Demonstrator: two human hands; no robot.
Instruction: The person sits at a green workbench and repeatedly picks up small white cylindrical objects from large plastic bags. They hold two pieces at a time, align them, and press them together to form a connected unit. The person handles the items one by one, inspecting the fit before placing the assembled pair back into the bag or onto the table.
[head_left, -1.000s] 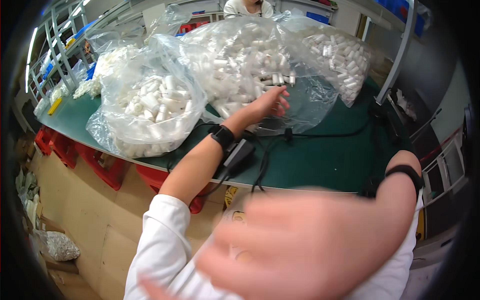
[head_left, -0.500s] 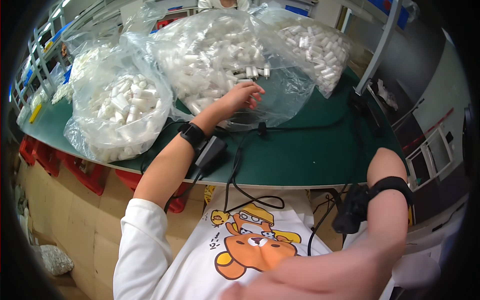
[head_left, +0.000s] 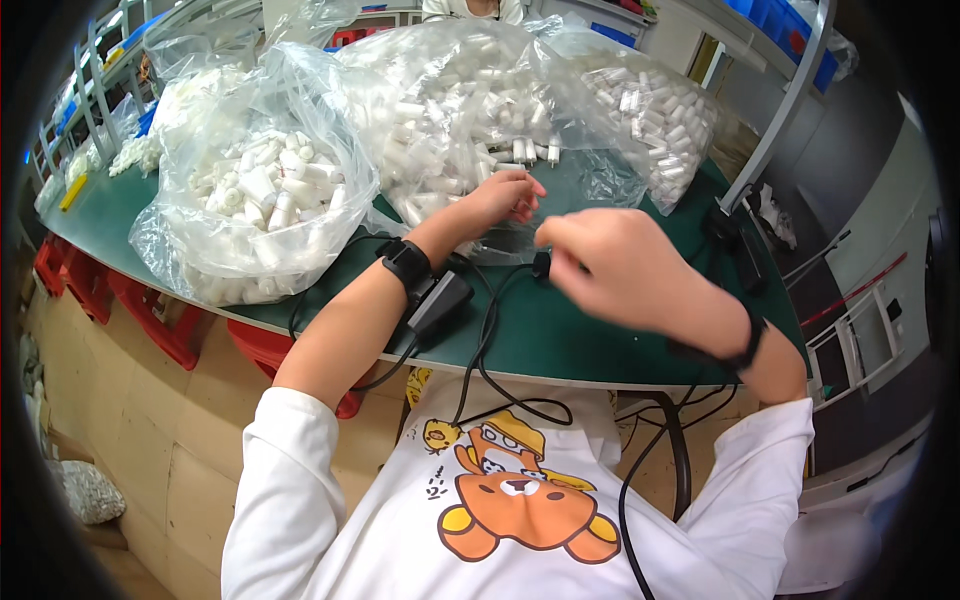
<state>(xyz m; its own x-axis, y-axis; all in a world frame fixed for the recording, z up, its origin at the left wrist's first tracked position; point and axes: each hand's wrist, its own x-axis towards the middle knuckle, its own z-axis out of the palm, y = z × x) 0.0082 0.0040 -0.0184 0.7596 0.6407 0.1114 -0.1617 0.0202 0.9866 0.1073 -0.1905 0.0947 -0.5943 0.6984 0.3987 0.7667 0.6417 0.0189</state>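
Note:
My left hand lies on the green table at the mouth of a big clear bag of small white plastic tubes. Its fingers are bent and loose on the plastic, and I see nothing gripped. Several loose white tubes lie just beyond its fingertips. My right hand hovers over the table to the right of the left hand, blurred, with the fingers curled. A small black piece shows at its fingertips; I cannot tell whether it is held. Both wrists carry black bands with cables.
A second clear bag of white pieces stands at the left and a third at the back right. Black cables and a black box lie near the table's front edge. Red crates sit under the table. Another person sits at the far side.
My right hand has risen from close under the camera to above the table beside the left hand. The left hand has stayed at the bag's mouth.

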